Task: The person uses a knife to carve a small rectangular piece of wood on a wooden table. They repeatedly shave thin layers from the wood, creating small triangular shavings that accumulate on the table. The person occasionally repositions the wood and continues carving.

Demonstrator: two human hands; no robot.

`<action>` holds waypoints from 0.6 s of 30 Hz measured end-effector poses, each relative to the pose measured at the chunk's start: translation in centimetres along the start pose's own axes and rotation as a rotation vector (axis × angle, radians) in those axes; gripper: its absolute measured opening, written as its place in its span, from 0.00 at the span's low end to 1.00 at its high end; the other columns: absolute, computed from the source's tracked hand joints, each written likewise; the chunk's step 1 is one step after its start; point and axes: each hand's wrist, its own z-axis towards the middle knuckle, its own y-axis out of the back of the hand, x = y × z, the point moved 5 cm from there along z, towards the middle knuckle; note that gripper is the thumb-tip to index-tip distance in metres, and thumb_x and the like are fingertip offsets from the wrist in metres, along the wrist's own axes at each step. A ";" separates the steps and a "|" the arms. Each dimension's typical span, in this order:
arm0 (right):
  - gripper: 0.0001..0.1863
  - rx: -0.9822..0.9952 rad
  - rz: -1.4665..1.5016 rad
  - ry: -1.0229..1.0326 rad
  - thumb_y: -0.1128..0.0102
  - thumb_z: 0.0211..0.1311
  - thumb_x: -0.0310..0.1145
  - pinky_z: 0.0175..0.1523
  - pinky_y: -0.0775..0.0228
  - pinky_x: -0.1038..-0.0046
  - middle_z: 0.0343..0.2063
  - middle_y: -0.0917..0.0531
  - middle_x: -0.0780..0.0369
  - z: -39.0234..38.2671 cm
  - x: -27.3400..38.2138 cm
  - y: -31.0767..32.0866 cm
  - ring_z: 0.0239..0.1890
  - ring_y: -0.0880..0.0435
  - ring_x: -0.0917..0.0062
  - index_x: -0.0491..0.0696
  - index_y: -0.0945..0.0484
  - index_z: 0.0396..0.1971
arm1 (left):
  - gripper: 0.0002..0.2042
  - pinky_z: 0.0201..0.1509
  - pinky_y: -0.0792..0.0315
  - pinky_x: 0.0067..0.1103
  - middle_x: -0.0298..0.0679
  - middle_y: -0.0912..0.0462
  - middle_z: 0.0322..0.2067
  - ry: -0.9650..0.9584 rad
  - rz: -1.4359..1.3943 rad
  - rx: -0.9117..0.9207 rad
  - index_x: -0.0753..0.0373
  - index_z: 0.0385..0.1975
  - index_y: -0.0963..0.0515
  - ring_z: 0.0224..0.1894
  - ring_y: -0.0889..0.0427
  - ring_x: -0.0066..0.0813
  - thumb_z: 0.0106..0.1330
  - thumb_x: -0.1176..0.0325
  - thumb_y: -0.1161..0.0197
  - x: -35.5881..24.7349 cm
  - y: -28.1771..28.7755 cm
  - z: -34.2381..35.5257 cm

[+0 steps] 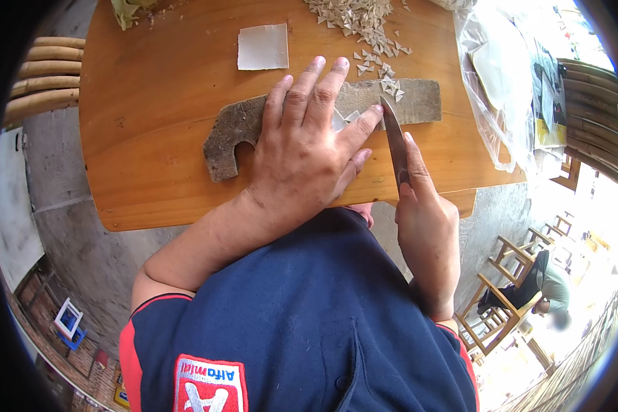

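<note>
My right hand [429, 230] is closed around the handle of a knife [395, 145], whose tip rests on a worn wooden board [422, 101] with a hooked left end. My left hand [301, 147] lies over the board with its fingers stretched out, partly covering thin white strips [343, 119]. Its thumb and index finger are on the side toward the knife, and the index fingertip is close beside the blade. Small off-white triangular pieces [392, 88] sit at the board's far edge, just beyond the knife tip. How the strips lie under the palm is hidden.
The board is on a wooden table [151, 158]. Beyond it are a square off-white sheet [263, 47] and a heap of triangular pieces [357, 17]. A clear plastic bag [491, 103] hangs over the right edge. Farther right, a person [553, 288] is by wooden chairs [494, 319].
</note>
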 end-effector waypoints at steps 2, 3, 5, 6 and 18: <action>0.32 -0.007 0.004 -0.016 0.46 0.73 0.23 0.36 0.22 0.63 0.22 0.19 0.50 0.1 0.1 -0.2 0.24 0.14 0.67 0.61 0.33 0.75 | 0.25 0.75 0.44 0.48 0.52 0.37 0.73 0.000 -0.002 -0.004 0.45 0.61 0.18 0.75 0.41 0.53 0.62 0.56 0.27 -0.1 0.1 0.0; 0.32 -0.004 0.006 -0.030 0.46 0.73 0.23 0.37 0.22 0.63 0.22 0.19 0.50 0.0 0.2 -0.3 0.24 0.14 0.66 0.61 0.34 0.75 | 0.24 0.75 0.43 0.48 0.52 0.37 0.73 -0.003 -0.001 -0.005 0.45 0.61 0.18 0.75 0.41 0.53 0.62 0.57 0.27 0.0 0.0 0.0; 0.33 -0.006 -0.004 -0.046 0.48 0.73 0.22 0.37 0.22 0.61 0.24 0.18 0.49 0.0 0.4 -0.7 0.26 0.13 0.62 0.60 0.36 0.76 | 0.24 0.75 0.43 0.48 0.52 0.37 0.72 -0.006 0.001 -0.009 0.46 0.60 0.18 0.75 0.41 0.53 0.62 0.57 0.27 0.1 0.0 0.1; 0.33 0.005 -0.007 -0.058 0.49 0.73 0.22 0.38 0.22 0.60 0.25 0.17 0.48 -0.1 0.5 -0.9 0.27 0.13 0.59 0.59 0.37 0.76 | 0.24 0.75 0.43 0.48 0.52 0.37 0.72 -0.006 0.002 -0.008 0.46 0.60 0.18 0.75 0.41 0.53 0.62 0.57 0.28 0.1 -0.1 0.1; 0.48 0.007 -0.196 0.111 0.29 0.57 0.21 0.33 0.19 0.63 0.28 0.14 0.51 0.0 1.6 -1.8 0.28 0.11 0.60 0.40 0.44 0.76 | 0.24 0.75 0.43 0.49 0.51 0.35 0.72 0.003 0.041 -0.006 0.45 0.62 0.19 0.74 0.40 0.54 0.64 0.57 0.29 0.0 -0.1 -0.2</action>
